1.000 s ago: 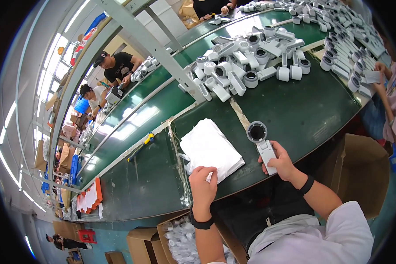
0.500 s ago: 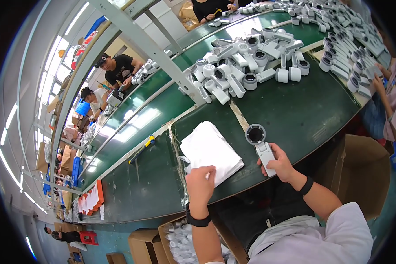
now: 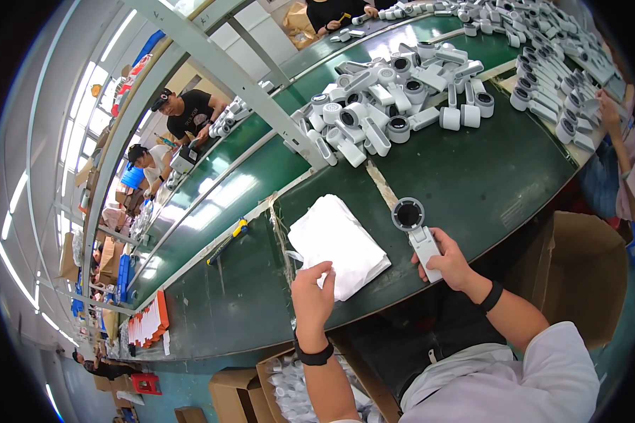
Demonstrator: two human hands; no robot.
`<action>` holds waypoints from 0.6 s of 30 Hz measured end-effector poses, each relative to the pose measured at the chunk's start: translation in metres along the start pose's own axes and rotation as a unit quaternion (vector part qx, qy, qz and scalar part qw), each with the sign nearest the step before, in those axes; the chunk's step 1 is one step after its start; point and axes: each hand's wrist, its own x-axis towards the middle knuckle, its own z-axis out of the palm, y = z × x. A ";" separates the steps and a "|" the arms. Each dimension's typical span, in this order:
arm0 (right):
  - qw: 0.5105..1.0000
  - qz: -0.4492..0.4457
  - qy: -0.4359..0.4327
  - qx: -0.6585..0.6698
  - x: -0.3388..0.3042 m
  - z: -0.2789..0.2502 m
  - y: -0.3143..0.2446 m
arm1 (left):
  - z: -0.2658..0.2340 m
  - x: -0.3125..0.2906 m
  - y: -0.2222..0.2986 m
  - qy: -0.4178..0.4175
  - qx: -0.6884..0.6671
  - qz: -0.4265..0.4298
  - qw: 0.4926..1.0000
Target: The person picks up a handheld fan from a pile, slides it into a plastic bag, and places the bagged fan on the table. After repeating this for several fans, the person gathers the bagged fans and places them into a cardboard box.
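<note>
while the right hand (image 3: 446,261) grasps the handle of a white handheld unit with a round, grey-rimmed head (image 3: 424,247), held by the near edge of the green bench (image 3: 494,183), a loosened thumb could let it fall. the left hand (image 3: 313,287) curls thumb and forefinger at the stack of thin white sheets (image 3: 337,240); i cannot tell whether they pinch one, but a hard tug could drag several; beyond, a knock could send the heaped white units (image 3: 382,97) sliding.
</note>
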 end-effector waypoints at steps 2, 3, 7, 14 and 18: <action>1.000 0.000 -0.005 0.000 -0.001 0.000 0.001 | 0.003 0.002 -0.005 0.040 0.028 0.011 0.999; 1.000 0.000 -0.010 0.001 -0.001 -0.001 0.002 | 0.004 0.003 -0.006 0.080 0.058 0.021 0.995; 1.000 0.008 -0.009 0.004 -0.001 0.000 0.000 | 0.003 0.012 0.006 0.161 -0.036 -0.084 0.983; 1.000 0.000 -0.004 -0.004 -0.002 0.000 0.000 | -0.001 0.015 0.017 0.105 -0.158 -0.120 0.974; 1.000 -0.005 -0.004 -0.003 -0.004 -0.002 0.004 | 0.008 -0.005 0.031 0.003 -0.239 -0.140 0.961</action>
